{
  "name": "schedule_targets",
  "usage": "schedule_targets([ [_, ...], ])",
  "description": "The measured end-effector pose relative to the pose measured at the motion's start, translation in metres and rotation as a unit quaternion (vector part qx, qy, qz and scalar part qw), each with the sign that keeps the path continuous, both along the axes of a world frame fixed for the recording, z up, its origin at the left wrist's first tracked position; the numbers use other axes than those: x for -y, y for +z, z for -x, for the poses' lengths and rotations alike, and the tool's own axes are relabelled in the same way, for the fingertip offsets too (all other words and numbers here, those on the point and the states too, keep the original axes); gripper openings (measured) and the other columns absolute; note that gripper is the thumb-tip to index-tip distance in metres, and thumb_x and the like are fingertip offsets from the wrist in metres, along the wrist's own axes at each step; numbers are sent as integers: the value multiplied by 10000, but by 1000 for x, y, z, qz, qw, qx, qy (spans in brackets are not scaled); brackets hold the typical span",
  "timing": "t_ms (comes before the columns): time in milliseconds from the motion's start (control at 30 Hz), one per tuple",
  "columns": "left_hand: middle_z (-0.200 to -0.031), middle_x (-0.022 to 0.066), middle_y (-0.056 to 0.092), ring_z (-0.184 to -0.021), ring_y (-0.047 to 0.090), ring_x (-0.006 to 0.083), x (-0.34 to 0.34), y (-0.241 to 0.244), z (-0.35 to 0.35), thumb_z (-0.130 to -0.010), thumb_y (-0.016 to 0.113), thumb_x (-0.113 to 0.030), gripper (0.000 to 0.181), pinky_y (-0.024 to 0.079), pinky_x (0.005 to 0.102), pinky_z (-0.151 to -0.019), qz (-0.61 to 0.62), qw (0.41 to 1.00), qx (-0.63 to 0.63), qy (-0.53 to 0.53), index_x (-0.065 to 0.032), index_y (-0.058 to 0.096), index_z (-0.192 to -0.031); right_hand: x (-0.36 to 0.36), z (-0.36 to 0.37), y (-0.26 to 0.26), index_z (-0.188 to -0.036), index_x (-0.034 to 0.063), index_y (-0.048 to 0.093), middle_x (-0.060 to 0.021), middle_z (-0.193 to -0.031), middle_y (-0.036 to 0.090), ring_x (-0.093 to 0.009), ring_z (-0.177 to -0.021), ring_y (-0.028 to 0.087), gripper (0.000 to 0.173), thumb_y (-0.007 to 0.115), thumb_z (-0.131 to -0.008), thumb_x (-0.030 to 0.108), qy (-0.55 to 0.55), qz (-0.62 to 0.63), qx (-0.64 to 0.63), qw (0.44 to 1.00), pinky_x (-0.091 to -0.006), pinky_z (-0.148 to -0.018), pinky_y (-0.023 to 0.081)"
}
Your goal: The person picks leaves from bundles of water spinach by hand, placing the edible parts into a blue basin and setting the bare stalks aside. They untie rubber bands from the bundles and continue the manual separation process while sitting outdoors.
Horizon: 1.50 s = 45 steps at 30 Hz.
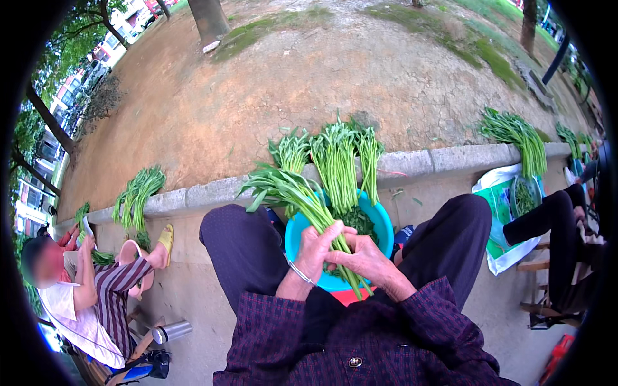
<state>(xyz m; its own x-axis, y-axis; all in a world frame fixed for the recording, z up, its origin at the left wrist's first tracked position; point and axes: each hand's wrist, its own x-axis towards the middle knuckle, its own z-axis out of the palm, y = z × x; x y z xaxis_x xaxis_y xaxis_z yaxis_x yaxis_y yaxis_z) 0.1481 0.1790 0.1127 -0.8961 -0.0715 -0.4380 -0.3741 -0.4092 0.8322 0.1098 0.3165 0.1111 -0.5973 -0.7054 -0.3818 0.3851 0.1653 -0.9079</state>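
Note:
A bunch of leafy green stalks, water spinach by its look [299, 202], lies slantwise across my hands, leaves up and to the left, cut ends down towards my lap. My left hand [316, 251] is closed around its stems. On the lower stems rests my right hand [364, 258], its fingers closed about them and meeting the left hand. Beneath both hands a turquoise plastic basin [292, 236] stands between my knees, with loose green leaves [357, 222] inside. Part of the basin is hidden by my hands and the bunch.
Several more bunches of greens [335, 164] lean over the concrete kerb [405, 164] ahead. At left sits a person [82, 309] near a steel flask [172, 332]. To the right, another person's legs [545, 217] are beside a bowl of greens [525, 197] on a plastic sack [497, 241].

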Motion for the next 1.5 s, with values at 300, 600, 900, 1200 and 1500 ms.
schedule_targets([
  [300,-1028,165,618,-1009,588,249,10,-22,27,-939,421,-467,517,508,395,-846,-206,975,-76,41,-20,452,-1198,5,2,-26,-756,15,482,-28,-623,518,-96,-490,525,344,486,-941,305,-43,108,-23,993,-237,-446,441],
  [600,-857,99,632,-1009,588,281,18,-40,23,-908,561,-245,260,480,406,-878,-206,974,-89,25,-28,528,-1046,7,7,-24,-930,0,575,-67,-769,611,-115,-586,588,441,461,-939,426,-22,44,10,999,-230,-494,475],
  [900,-842,84,604,-784,634,230,36,-43,24,-927,537,-243,231,536,364,-711,-121,970,-79,196,-46,523,-1046,-10,7,-33,-1192,-52,507,-162,-969,621,-185,-750,652,542,373,-961,419,-132,-41,-66,988,-258,-528,527],
  [1200,-861,117,625,-739,628,199,-16,-44,30,-917,562,-190,216,536,328,-702,-118,968,-91,201,-37,533,-1067,25,-16,-47,-1300,3,415,-125,-1190,523,-210,-1022,570,442,363,-969,292,-321,68,50,943,-323,-712,556],
  [1500,-738,45,564,-590,548,112,-7,-34,29,-941,521,-240,251,467,242,-546,-66,986,-104,111,-36,527,-1089,1,10,-41,-1024,-56,615,-74,-905,645,-103,-843,578,247,522,-891,130,-288,-23,-133,948,-252,-765,462],
])
